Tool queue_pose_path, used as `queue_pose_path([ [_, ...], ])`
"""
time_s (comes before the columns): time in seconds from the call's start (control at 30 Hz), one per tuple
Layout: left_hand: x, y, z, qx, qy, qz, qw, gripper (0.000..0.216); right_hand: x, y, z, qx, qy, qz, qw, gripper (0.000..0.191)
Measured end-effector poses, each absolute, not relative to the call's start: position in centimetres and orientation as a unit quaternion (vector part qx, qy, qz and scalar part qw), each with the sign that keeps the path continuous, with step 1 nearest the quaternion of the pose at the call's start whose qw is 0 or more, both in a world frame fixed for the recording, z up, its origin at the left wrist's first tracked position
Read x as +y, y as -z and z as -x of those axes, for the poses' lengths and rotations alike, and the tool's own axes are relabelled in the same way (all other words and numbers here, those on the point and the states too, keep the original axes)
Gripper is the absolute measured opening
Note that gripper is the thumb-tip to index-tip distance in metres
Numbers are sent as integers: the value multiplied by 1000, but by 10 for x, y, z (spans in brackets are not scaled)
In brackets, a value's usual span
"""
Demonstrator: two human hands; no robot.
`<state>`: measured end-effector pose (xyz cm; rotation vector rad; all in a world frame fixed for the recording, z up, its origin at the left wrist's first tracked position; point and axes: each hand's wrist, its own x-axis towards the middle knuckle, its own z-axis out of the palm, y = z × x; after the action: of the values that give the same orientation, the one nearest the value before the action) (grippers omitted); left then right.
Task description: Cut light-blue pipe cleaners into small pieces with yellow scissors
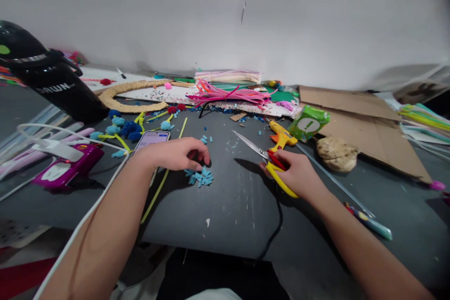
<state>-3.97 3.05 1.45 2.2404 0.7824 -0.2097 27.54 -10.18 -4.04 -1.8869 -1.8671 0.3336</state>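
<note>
My left hand (179, 153) rests on the dark table (239, 206), fingers curled down with their tips pinched at a small heap of cut blue pieces (200, 177). What the fingertips hold is too small to name. My right hand (298, 173) grips the yellow and red handles of a pair of scissors (262, 154); the blades point up and left, slightly parted, lying low over the table. A phone (152, 139) with a lit screen lies just behind my left wrist.
A yellow glue gun (281, 137), a green box (309, 124) and a beige lump (336, 153) lie beyond the scissors. Pink pipe cleaners (228, 93), a woven ring (131, 96), blue pompoms (126, 127), a black bottle (45, 79), cardboard (365, 117) and a magenta device (65, 168) surround them.
</note>
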Motion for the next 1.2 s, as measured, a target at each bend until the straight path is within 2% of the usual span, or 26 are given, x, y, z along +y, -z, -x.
queue_pose_path([
  [0.37, 31, -3, 34, 302, 86, -868, 384, 14, -102, 41, -276, -683, -118, 687, 219, 37],
  [0.53, 30, -7, 38, 326, 54, -860, 389, 17, -102, 41, -276, -687, -116, 684, 216, 36],
  [0.8, 29, -11, 36, 320, 53, -824, 464, 24, -102, 40, -275, -684, -118, 690, 205, 37],
  [1.2, 33, -11, 38, 325, 44, -844, 424, 21, -102, 41, -276, -694, -126, 680, 200, 37],
])
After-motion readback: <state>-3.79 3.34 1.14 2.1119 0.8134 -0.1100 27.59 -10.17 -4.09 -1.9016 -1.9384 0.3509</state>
